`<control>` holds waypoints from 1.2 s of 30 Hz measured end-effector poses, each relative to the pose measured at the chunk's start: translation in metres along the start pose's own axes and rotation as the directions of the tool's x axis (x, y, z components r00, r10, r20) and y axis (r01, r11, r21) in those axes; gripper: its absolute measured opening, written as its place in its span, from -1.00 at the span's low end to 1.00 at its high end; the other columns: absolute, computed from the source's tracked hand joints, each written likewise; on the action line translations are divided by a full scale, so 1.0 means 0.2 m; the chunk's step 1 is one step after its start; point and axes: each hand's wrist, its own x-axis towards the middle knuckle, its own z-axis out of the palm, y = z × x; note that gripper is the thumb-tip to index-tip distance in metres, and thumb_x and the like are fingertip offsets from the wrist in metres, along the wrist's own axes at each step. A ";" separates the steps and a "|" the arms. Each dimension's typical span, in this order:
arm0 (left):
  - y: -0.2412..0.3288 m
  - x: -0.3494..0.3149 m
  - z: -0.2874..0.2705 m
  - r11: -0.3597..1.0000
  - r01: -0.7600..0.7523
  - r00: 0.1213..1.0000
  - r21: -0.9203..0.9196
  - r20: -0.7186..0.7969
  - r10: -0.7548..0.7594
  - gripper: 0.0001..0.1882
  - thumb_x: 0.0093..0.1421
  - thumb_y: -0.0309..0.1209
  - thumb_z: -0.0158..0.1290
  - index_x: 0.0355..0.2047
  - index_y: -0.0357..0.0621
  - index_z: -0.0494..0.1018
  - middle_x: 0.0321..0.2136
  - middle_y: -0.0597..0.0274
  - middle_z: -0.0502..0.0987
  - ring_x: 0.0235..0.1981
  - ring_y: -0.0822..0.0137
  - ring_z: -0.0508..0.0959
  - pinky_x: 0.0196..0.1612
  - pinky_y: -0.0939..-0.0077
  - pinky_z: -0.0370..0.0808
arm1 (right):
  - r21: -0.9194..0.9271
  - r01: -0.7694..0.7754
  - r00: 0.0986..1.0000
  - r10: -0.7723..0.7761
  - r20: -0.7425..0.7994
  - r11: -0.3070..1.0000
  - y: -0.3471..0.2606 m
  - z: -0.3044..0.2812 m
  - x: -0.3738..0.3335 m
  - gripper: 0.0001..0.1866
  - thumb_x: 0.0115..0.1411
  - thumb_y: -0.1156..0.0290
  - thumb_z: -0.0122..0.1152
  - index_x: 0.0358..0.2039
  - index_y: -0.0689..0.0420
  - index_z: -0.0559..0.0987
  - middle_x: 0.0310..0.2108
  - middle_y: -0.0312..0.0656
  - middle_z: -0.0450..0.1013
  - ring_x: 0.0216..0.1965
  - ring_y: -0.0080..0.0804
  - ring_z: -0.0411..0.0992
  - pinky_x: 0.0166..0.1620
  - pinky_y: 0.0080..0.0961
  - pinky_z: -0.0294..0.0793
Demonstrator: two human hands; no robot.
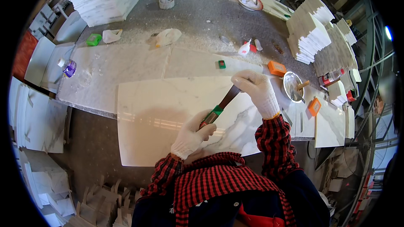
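Both of my hands wear white knitted gloves and are above a large white marble-look slab point(160, 109) with grey veins. My left hand point(191, 133) is closed round the lower end of a dark, narrow strip-like tool with a green section point(216, 111). The tool slants up to the right, and my right hand point(256, 89) pinches its upper end between thumb and fingers. Its exact kind is not clear, as both ends are partly covered by the gloves.
Beyond the slab lie a small green box point(221, 64), orange boxes point(276, 68) and a white squeeze bottle point(244, 48). A metal bowl point(290, 77) holding a wooden-handled tool stands right. Tile stacks point(107, 0) rise far left and right point(309, 33). A purple-labelled bottle point(68, 68) sits left.
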 end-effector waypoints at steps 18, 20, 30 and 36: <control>0.05 -0.01 0.05 0.998 -0.055 0.997 0.015 0.063 0.054 -0.42 0.25 -0.37 0.18 0.26 -0.29 0.39 -0.30 0.32 0.52 -0.31 0.51 0.51 -0.19 0.53 0.53 | -0.050 0.173 0.983 -0.176 -0.059 0.984 -0.19 -0.02 -0.08 -0.71 0.30 0.28 0.33 -0.44 0.25 0.59 -0.48 -0.28 0.52 -0.44 -0.63 0.44 -0.32 -0.54 0.43; 0.05 -0.01 0.05 0.999 -0.053 0.996 0.007 0.070 0.052 -0.42 0.25 -0.37 0.17 0.26 -0.31 0.39 -0.29 0.31 0.52 -0.31 0.51 0.52 -0.18 0.53 0.53 | 0.115 0.044 0.992 -0.029 -0.126 0.992 -0.23 0.00 -0.08 -0.72 0.30 0.30 0.32 -0.44 0.24 0.59 -0.46 -0.31 0.51 -0.45 -0.62 0.40 -0.32 -0.54 0.42; 0.05 -0.01 0.08 0.996 -0.045 0.994 -0.078 0.096 0.053 -0.42 0.23 -0.36 0.17 0.23 -0.35 0.39 -0.34 0.32 0.48 -0.30 0.48 0.53 -0.19 0.52 0.54 | -0.255 0.158 0.875 -0.255 -0.411 0.954 -0.21 0.00 -0.08 -0.64 0.34 0.22 0.31 -0.46 0.27 0.54 -0.56 -0.20 0.39 -0.48 -0.52 0.33 -0.35 -0.46 0.37; 0.06 -0.01 0.09 0.998 -0.011 0.991 -0.069 0.133 0.021 -0.44 0.24 -0.36 0.17 0.21 -0.37 0.40 -0.35 0.32 0.47 -0.36 0.50 0.51 -0.22 0.53 0.52 | -0.016 0.010 0.900 -0.016 -0.436 1.000 -0.20 0.00 -0.05 -0.71 0.38 0.24 0.28 -0.33 0.25 0.59 -0.54 -0.30 0.44 -0.51 -0.61 0.35 -0.41 -0.58 0.35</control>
